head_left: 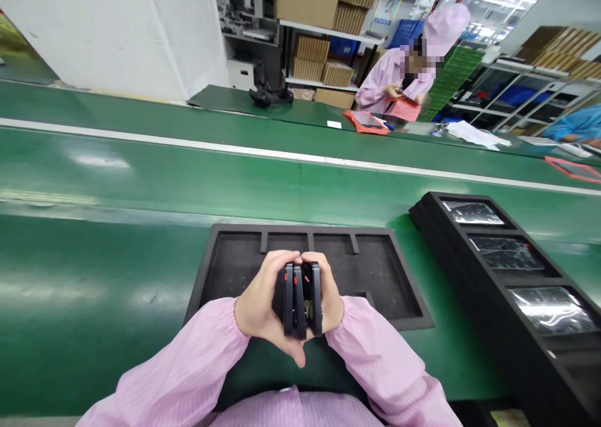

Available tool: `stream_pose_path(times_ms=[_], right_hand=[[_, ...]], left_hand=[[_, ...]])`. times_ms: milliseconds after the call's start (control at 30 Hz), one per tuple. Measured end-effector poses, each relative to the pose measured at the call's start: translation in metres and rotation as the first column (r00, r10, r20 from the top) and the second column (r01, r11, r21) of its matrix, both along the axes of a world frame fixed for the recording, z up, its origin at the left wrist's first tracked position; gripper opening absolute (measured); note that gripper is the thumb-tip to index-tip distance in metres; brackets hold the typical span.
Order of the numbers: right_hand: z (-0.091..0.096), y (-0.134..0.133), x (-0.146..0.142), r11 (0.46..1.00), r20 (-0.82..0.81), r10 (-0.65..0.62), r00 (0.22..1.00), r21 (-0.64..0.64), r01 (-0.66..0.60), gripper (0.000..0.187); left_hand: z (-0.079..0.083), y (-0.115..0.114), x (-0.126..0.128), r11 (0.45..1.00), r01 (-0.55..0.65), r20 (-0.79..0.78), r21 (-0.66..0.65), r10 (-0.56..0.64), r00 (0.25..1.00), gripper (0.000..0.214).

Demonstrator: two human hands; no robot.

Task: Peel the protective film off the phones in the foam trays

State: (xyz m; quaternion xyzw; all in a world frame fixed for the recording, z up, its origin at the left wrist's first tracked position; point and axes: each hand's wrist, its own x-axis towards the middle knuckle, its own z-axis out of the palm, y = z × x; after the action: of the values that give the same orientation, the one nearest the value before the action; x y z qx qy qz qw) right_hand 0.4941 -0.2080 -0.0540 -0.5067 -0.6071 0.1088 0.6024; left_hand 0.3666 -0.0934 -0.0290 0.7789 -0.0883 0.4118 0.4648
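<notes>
Three dark slabs held on edge, side by side, btwn L hand & R hand. L hand grasping from L side, thumb along near end; R hand grasping R slab from outside. L two slabs close tog., gap before the R one; can't tell what shows in it. Small red mark on each. All over near edge of blk tray, dividers along its far edge.

Tray sits by near edge of green bench, approx mid. To its R, just beside, tray stack running to bench near edge; packs in shiny clear film in top slots.

Bench far edge: co-worker in pink holding sth orange; orange-framed tablet nearby, papers further R. Blue sleeve at far R.
</notes>
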Motion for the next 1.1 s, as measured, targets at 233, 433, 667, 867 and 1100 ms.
stream_pose_path(times_ms=[233,433,667,867,1100], right_hand=[[-0.002,-0.002,-0.006,0.996,0.053,0.061,0.997,-0.066,-0.058,0.124],[-0.014,-0.002,-0.005,0.993,0.092,0.099,0.991,-0.077,-0.092,0.121],[0.008,0.004,-0.006,0.993,0.126,0.112,0.986,0.015,-0.115,0.091],[0.018,0.008,-0.002,0.987,0.220,0.138,0.966,-0.110,-0.116,0.098],[0.024,0.005,0.006,0.999,0.409,0.028,0.912,0.020,-0.039,0.083]], left_hand=[[0.005,-0.011,0.001,0.995,-0.057,0.041,0.084,0.053,0.998,0.118],[0.004,-0.011,-0.004,0.997,0.038,-0.070,0.072,-0.033,0.997,0.133],[0.013,-0.007,-0.006,0.997,0.033,-0.076,0.066,-0.028,0.997,0.098],[0.012,-0.003,-0.004,0.999,0.038,-0.061,-0.018,-0.039,0.997,0.093],[0.004,0.010,-0.004,0.890,0.253,-0.118,-0.380,-0.317,0.941,0.090]])
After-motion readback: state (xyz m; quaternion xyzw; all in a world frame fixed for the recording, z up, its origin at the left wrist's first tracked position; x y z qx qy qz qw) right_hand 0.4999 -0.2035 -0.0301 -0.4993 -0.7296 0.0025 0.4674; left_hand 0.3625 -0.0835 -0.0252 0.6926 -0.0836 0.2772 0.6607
